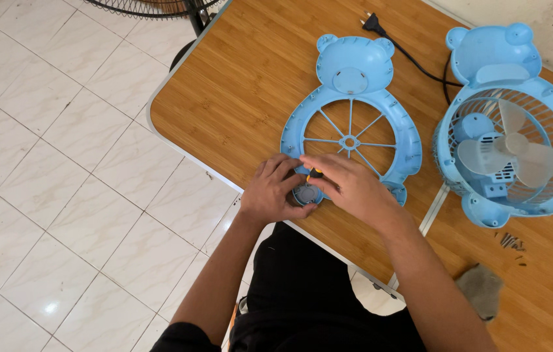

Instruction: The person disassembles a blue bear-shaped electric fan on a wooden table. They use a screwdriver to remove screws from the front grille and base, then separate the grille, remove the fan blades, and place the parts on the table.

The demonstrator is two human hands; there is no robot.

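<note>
Blue bear-shaped fan cover (380, 85) lies flat on the wooden surface (244, 85), my left hand (275, 192) clenched on its lower foot, right hand (348, 186) gripping a small screwdriver (314, 173) there; I judge screw work underway, needing steady vertical alignment.

The bear-shaped fan cover (351, 98) was light blue; beside it, the wooden table (237, 98) showed honey-brown grain, and the plug (372, 23) was black.
</note>
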